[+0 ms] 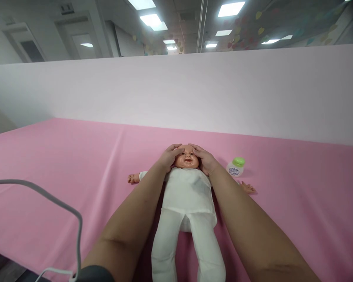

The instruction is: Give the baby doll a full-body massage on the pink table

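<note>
A baby doll (188, 192) with a white cloth body lies on its back on a pink cover, head away from me and arms spread. My left hand (171, 156) rests against the left side of its head, and my right hand (205, 157) lies against the right side. The fingers of both hands reach over its forehead near the eyes, cupping the head between them. Its smiling mouth and cheeks show between my hands. Beyond my right forearm stands a small clear bottle (234, 169) with a green cap and a printed label.
The pink cover (76, 156) has soft creases. A white wall panel (176, 90) rises behind it. A grey cable (47, 196) curves in at the lower left, near a dark band by my left elbow. Doors and ceiling lights show beyond.
</note>
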`<control>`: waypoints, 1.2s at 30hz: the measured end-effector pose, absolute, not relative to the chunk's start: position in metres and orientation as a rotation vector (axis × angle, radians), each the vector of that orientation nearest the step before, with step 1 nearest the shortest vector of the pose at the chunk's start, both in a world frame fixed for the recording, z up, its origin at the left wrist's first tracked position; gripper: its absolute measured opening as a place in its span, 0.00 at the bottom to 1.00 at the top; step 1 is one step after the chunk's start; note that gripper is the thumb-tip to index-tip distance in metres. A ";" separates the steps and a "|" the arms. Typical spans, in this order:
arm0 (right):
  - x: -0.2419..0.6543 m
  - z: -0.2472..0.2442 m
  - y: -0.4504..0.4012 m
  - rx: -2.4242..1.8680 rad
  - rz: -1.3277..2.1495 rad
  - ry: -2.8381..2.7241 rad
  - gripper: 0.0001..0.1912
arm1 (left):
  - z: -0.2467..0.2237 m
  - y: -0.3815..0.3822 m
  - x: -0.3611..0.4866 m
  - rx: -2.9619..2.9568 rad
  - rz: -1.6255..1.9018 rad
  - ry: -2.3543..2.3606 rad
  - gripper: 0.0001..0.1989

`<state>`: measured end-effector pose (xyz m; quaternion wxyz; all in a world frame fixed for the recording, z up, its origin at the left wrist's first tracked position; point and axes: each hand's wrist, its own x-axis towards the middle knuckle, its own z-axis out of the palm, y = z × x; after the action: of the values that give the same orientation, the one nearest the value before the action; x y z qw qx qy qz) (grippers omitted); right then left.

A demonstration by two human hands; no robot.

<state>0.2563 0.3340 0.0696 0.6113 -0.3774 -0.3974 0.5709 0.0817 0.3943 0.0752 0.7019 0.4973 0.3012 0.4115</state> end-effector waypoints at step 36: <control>0.243 0.070 0.339 -0.853 1.293 -0.808 0.22 | 0.074 0.394 0.092 1.256 1.024 0.759 0.15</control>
<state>0.2432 0.3385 0.0704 0.6422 -0.3742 -0.3547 0.5673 0.0922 0.3939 0.0741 0.6258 0.5474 0.3310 0.4463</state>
